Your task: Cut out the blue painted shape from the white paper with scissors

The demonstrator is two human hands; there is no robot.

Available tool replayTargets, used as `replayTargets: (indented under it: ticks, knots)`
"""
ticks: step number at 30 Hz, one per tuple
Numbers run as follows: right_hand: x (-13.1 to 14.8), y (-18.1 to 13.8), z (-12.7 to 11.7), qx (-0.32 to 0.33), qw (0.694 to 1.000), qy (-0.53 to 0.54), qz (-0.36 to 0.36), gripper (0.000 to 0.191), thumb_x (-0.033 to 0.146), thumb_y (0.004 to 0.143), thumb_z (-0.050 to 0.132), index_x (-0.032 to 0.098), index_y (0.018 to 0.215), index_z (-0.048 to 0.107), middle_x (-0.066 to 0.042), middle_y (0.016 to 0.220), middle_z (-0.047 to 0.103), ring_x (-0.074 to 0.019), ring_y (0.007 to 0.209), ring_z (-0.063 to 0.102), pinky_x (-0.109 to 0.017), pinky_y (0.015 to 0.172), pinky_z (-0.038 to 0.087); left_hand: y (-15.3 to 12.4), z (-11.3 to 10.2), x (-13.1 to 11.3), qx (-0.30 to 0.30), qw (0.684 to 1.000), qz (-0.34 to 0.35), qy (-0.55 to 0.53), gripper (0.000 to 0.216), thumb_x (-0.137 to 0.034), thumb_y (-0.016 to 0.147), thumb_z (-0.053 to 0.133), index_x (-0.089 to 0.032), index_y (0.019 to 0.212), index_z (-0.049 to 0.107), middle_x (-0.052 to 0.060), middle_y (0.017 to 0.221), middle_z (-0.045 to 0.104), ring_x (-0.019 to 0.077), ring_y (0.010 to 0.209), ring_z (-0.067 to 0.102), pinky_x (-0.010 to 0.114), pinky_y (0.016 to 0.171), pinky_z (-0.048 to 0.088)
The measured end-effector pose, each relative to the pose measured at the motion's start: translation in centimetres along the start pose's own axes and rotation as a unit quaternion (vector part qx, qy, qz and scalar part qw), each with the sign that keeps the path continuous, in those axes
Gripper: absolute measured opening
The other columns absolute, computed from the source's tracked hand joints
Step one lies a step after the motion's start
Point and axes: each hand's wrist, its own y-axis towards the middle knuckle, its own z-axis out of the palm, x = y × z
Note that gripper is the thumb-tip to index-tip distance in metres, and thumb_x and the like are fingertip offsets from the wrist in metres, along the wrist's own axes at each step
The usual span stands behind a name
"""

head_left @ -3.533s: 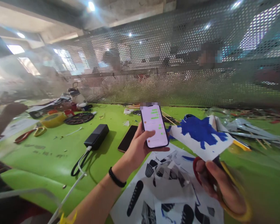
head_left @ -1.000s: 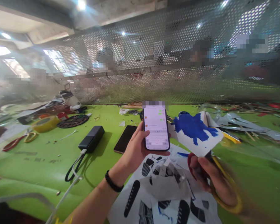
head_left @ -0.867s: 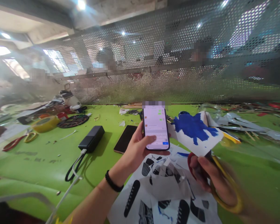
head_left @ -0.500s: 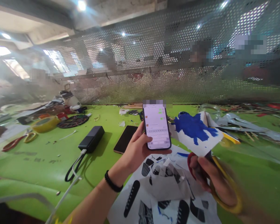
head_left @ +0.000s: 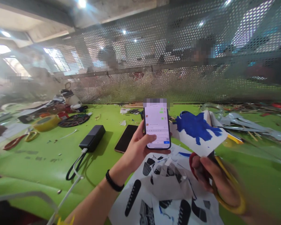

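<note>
My left hand [head_left: 137,143] is closed around a phone [head_left: 157,125], its thumb over the lower part of the lit screen, where a chat and keyboard show. A black bracelet sits on that wrist. In my right hand [head_left: 213,178] are scissors [head_left: 240,198] with red and yellow handles, the thumb through the yellow loop. Its fingers also pinch the lower corner of a white paper piece [head_left: 194,128] painted dark blue; the scissor blades are mostly hidden behind it. Below both hands lies a white sheet [head_left: 118,212] with black printed shapes and paper scraps on it.
A dark phone [head_left: 126,138] and a black power bank [head_left: 92,137] with a white cable rest on the green table. Farther left are yellow tape [head_left: 45,123] and another pair of scissors [head_left: 16,142]. Paper strips [head_left: 245,123] and a yellow cutter [head_left: 235,137] lie at right. A perforated screen [head_left: 135,68] stands behind.
My left thumb has shifted slightly right across the phone's keyboard, and a blue key now shows at the screen's lower right. The right hand holds the scissors and painted paper nearly as before.
</note>
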Motion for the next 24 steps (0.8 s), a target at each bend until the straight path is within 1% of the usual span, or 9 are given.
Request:
replayTargets:
  ticks: [2, 4, 8, 11, 13, 15, 18, 21, 24]
  knots:
    - [0.01, -0.1, 0.0, -0.009, 1.0, -0.005, -0.005, 0.056, 0.077, 0.093, 0.085, 0.023, 0.082, 0.076, 0.003, 0.049, 0.063, -0.0107, 0.038, 0.05, -0.021, 0.039, 0.034, -0.13, 0.32, -0.11, -0.004, 1.0, 0.005, 0.018, 0.071, -0.015, 0.086, 0.089, -0.024, 0.149, 0.056, 0.016, 0.138, 0.081, 0.0432, 0.125, 0.081, 0.045, 0.079, 0.076]
    - [0.05, -0.13, -0.04, -0.016, 1.0, -0.012, -0.004, 0.055, 0.075, 0.094, 0.085, 0.022, 0.082, 0.076, 0.002, 0.051, 0.065, -0.0102, 0.039, 0.051, -0.021, 0.041, 0.035, -0.21, 0.56, -0.11, -0.011, 0.999, 0.014, 0.034, 0.079, -0.011, 0.082, 0.093, -0.025, 0.148, 0.052, 0.016, 0.137, 0.08, 0.043, 0.126, 0.081, 0.042, 0.078, 0.076]
    - [0.24, -0.08, -0.06, -0.011, 1.0, -0.016, -0.003, 0.055, 0.076, 0.091, 0.087, 0.022, 0.083, 0.076, 0.003, 0.049, 0.064, -0.0111, 0.039, 0.052, -0.022, 0.041, 0.036, -0.25, 0.66, 0.08, -0.028, 0.998, 0.031, 0.055, 0.087, -0.012, 0.08, 0.099, -0.026, 0.147, 0.046, 0.014, 0.13, 0.08, 0.0401, 0.119, 0.083, 0.042, 0.079, 0.077]
    - [0.35, -0.14, 0.03, -0.01, 1.0, -0.011, 0.0, 0.055, 0.076, 0.09, 0.089, 0.023, 0.083, 0.076, 0.003, 0.052, 0.066, -0.0094, 0.039, 0.052, -0.019, 0.041, 0.035, -0.22, 0.62, 0.13, -0.038, 0.997, 0.037, 0.06, 0.095, -0.013, 0.078, 0.101, -0.027, 0.15, 0.042, 0.011, 0.127, 0.079, 0.0377, 0.111, 0.084, 0.044, 0.077, 0.078]
    - [0.36, -0.19, 0.08, -0.015, 1.0, -0.003, 0.001, 0.053, 0.074, 0.09, 0.089, 0.023, 0.084, 0.076, 0.003, 0.054, 0.068, -0.0082, 0.039, 0.052, -0.018, 0.042, 0.035, -0.18, 0.64, 0.12, -0.041, 0.997, 0.037, 0.06, 0.095, -0.012, 0.077, 0.101, -0.028, 0.149, 0.042, 0.011, 0.126, 0.079, 0.0362, 0.107, 0.085, 0.045, 0.077, 0.078]
    - [0.34, -0.18, 0.07, -0.014, 1.0, -0.002, 0.004, 0.053, 0.075, 0.089, 0.09, 0.023, 0.083, 0.077, 0.003, 0.055, 0.068, -0.0087, 0.039, 0.052, -0.019, 0.042, 0.036, -0.13, 0.7, 0.13, -0.039, 0.997, 0.035, 0.055, 0.09, -0.01, 0.076, 0.1, -0.027, 0.145, 0.044, 0.011, 0.126, 0.079, 0.0348, 0.106, 0.085, 0.045, 0.078, 0.077]
    - [0.31, -0.06, 0.0, -0.005, 1.0, -0.01, 0.001, 0.055, 0.077, 0.09, 0.088, 0.023, 0.082, 0.077, 0.003, 0.052, 0.065, -0.0098, 0.039, 0.052, -0.02, 0.041, 0.036, -0.09, 0.72, 0.16, -0.036, 0.998, 0.03, 0.039, 0.077, -0.012, 0.083, 0.091, -0.026, 0.145, 0.047, 0.012, 0.132, 0.079, 0.0357, 0.114, 0.084, 0.046, 0.082, 0.077]
    - [0.31, 0.05, -0.08, 0.004, 1.0, -0.022, -0.012, 0.057, 0.078, 0.091, 0.086, 0.023, 0.082, 0.076, 0.004, 0.047, 0.061, -0.0095, 0.038, 0.051, -0.02, 0.042, 0.035, -0.06, 0.57, 0.13, -0.037, 0.999, 0.021, 0.018, 0.068, -0.018, 0.09, 0.074, -0.027, 0.152, 0.047, 0.014, 0.146, 0.076, 0.0385, 0.122, 0.082, 0.055, 0.089, 0.077]
    - [0.35, 0.08, -0.12, 0.002, 1.0, -0.012, 0.002, 0.058, 0.078, 0.089, 0.089, 0.022, 0.081, 0.076, 0.004, 0.049, 0.063, -0.009, 0.038, 0.05, -0.019, 0.041, 0.035, 0.01, 0.39, 0.1, -0.036, 0.999, 0.015, 0.005, 0.069, -0.021, 0.09, 0.067, -0.026, 0.155, 0.048, 0.014, 0.152, 0.075, 0.0419, 0.126, 0.081, 0.066, 0.097, 0.073]
